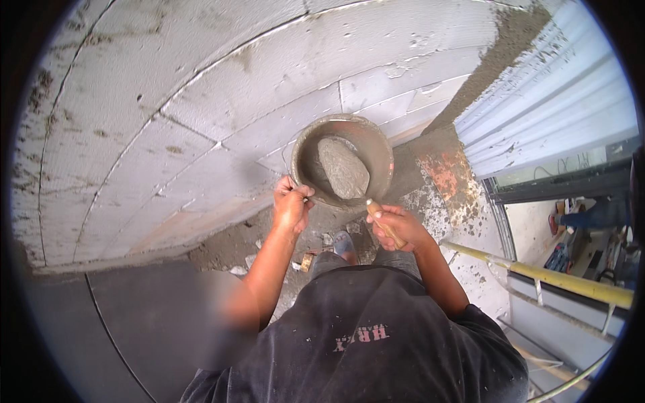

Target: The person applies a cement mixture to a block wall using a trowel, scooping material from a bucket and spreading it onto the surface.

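A mortar-smeared bucket [384, 151] is in front of me, close to the block wall. My left hand [290, 207] is closed at its near left edge, fingers pinched at the rim or its thin wire handle; I cannot tell which. My right hand [398, 228] is wrapped round the wooden handle of a trowel [374, 209]. The trowel's blade reaches over the bucket's mouth and is hidden under a long heap of wet grey mortar [343, 168]. The bucket's bottom is mostly covered by this heap.
A white block wall [269, 87] curves across the far side. Translucent sheeting [551, 101] hangs at the right, above a window frame. A yellow rail [578, 285] stands at lower right. Rubble and mortar bits [238, 270] lie near my feet. Someone's blue-clad leg [591, 218] shows beyond the frame.
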`<state>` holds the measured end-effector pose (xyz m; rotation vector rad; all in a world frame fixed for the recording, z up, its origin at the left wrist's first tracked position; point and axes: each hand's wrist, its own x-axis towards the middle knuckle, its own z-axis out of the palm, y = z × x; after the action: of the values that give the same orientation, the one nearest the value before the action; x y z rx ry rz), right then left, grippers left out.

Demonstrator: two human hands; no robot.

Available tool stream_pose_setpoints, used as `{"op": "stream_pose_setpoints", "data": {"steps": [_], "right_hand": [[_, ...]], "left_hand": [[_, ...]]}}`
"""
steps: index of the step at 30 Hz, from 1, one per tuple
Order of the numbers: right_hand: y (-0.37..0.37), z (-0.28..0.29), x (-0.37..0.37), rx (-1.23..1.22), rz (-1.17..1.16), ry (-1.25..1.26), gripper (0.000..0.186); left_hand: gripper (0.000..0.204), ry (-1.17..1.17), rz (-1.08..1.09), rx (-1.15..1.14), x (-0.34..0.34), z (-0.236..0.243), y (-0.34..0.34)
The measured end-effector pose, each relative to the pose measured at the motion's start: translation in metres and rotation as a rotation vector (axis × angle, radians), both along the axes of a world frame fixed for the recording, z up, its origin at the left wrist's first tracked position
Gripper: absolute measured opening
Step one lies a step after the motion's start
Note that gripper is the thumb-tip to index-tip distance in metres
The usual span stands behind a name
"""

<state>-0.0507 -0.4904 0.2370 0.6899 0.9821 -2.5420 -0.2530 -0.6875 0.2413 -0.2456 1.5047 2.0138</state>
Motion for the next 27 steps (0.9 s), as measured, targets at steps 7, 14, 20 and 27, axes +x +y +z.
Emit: {"op": "stream_pose_setpoints", "data": {"steps": [7,14,20,27], "right_hand": [[0.020,-0.002,0.049,-0.037,-0.228,-0.051,0.022],[0.123,0.081,0.079,-0.092,-0.625,0.402,0.023],[0.264,0.172,0.086,0.501,-1.354,0.652,0.019],[0.426,0.231,0.072,0.992,-2.096,0.618,0.025]], "left_hand": [[0.048,-0.106,-0.095,-0.096,0.011,-0.018,0.055],[0.046,-0.170,-0.102,0.010,0.004,-0.053,0.045],[0.068,-0.103,-0.028,0.076,0.021,-0.036,0.023],[0.019,0.172,-0.045,-0.392,0.061,-0.015,-0.051]]}}
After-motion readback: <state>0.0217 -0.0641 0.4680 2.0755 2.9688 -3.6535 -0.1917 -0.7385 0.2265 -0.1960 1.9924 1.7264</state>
